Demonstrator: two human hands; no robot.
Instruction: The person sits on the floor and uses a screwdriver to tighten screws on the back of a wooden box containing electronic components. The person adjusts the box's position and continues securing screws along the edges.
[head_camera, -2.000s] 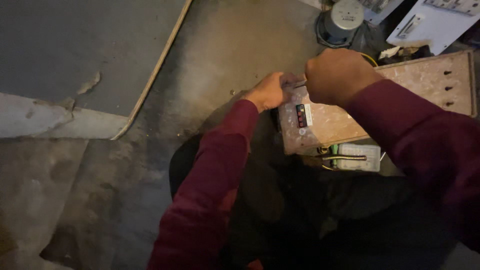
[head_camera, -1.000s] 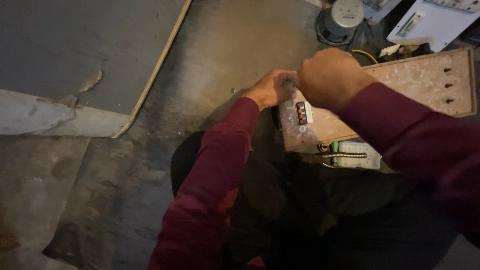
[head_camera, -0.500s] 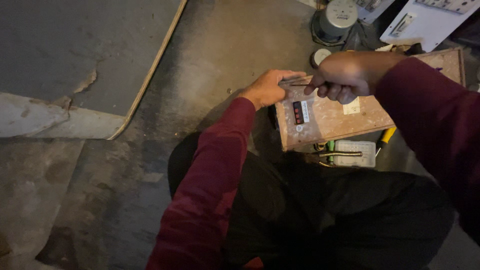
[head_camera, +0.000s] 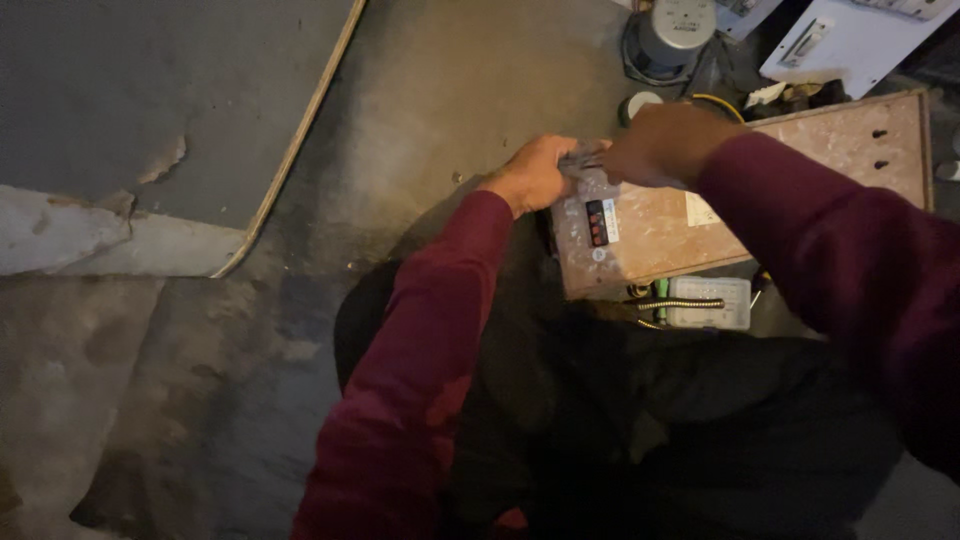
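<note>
Wooden board (head_camera: 700, 215) | corner hidden by left hand (head_camera: 535, 172), right hand (head_camera: 665, 140)

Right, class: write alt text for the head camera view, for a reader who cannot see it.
Seen from above, a person in dark red sleeves works with both hands at one corner of a speckled pinkish board: the left hand grips the corner, the right hand meets it. A small white box lies below the board on a grey concrete floor.
</note>
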